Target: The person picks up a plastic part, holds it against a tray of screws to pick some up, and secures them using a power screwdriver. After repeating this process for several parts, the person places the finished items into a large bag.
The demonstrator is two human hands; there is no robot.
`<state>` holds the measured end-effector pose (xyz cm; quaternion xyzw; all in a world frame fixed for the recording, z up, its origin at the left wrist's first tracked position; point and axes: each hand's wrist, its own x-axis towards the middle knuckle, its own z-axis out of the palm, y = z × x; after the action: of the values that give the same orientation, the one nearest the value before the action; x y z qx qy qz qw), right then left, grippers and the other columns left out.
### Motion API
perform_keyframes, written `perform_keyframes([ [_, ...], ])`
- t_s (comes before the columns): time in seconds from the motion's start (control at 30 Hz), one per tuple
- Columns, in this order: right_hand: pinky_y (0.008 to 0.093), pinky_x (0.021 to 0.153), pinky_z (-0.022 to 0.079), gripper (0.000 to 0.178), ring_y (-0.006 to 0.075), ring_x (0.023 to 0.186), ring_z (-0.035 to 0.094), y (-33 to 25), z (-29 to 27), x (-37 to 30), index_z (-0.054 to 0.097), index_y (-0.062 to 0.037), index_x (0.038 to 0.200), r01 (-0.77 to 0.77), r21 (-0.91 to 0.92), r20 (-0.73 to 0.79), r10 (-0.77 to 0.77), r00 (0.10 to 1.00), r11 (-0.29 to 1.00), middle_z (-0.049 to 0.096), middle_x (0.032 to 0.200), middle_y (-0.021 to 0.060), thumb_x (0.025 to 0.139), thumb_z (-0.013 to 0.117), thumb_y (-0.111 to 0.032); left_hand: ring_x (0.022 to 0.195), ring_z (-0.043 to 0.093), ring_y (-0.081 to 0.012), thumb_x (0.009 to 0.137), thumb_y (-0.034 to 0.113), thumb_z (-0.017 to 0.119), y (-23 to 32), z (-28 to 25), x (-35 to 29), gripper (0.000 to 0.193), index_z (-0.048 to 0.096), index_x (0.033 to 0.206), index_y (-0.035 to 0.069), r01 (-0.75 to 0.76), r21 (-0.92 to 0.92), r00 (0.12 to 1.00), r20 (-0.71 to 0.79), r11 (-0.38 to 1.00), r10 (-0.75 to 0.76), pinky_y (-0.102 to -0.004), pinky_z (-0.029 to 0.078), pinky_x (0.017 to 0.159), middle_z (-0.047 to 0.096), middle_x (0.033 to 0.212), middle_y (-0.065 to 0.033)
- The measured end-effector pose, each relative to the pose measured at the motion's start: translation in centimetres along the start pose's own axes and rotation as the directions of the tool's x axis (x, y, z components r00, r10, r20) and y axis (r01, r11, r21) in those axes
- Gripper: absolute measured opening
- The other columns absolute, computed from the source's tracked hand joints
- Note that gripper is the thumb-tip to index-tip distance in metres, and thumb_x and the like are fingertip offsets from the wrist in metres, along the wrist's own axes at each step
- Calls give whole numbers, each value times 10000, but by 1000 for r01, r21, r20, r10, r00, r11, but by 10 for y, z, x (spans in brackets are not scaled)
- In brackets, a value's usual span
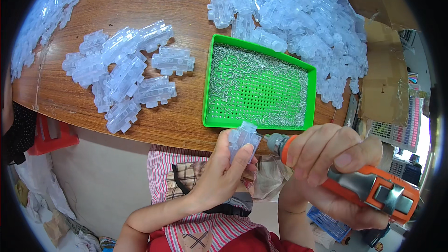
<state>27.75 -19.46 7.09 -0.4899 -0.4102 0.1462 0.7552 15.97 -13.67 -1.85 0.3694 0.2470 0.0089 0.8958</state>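
One clear plastic housing (243,141) sits clamped in the left hand (223,170), thumb across its face, held just off the near edge of the wooden surface (186,14). It is a frosted, translucent moulded piece with ribbed, stepped sides. The right hand (336,158) is closed around one orange and grey electric screwdriver (359,182), whose metal nose (275,142) points left and sits just beside the housing; whether the tip touches it cannot be told.

One bright green rectangular tray (207,88) lies on the surface just beyond the hands. Its floor is perforated with small holes and strewn with a great many short silvery metal screws (256,81), too many to count, thickest toward the far and left sides.

To the left of the tray lies a loose group of about a dozen of the same clear housings (126,72), some overlapping. A much bigger heap (298,18), far beyond counting, spreads from the far side to the right of the tray. More of them run along the far left rim (46,14) of the rounded, brown grained surface.

At the right stands a brown cardboard box (385,79). Near the person's lap shows red-and-white striped cloth (210,228)
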Motion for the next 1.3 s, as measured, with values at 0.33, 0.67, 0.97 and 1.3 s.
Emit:
perform_keyframes([
  [0.33,331,467,439,743,185,525,505,8,-9,2,474,-20,927,-96,32,135,91,987,995,513,649,74,730,589,-726,722,534,-104,985,225,459,-9,-1,1,337,349,1212,2,-110,138,993,-24,984,114,-257,465,630,513,869,-54],
  [0.67,334,489,454,808,194,544,537,15,-16,5,500,-1,894,-63,-2,259,61,964,998,542,652,90,634,662,-749,680,531,-116,980,198,465,-5,5,2,323,356,1197,-14,-143,195,988,-34,970,152,-263,450,598,523,854,-77],
  [0.97,331,498,472,835,193,558,547,12,-10,9,497,28,985,-112,59,133,104,986,992,559,679,95,675,631,-736,758,583,-125,973,201,483,-9,-1,1,305,381,1175,-4,-94,136,994,-41,986,100,-267,507,599,569,867,-90],
  [1.3,395,824,482,571,183,789,582,20,-44,41,444,-23,1135,-194,-223,-186,153,970,955,561,812,79,841,630,-477,1161,482,-140,889,77,612,33,-16,-14,431,447,1285,44,-72,-8,974,217,997,72,-308,388,985,508,1261,-70],
])
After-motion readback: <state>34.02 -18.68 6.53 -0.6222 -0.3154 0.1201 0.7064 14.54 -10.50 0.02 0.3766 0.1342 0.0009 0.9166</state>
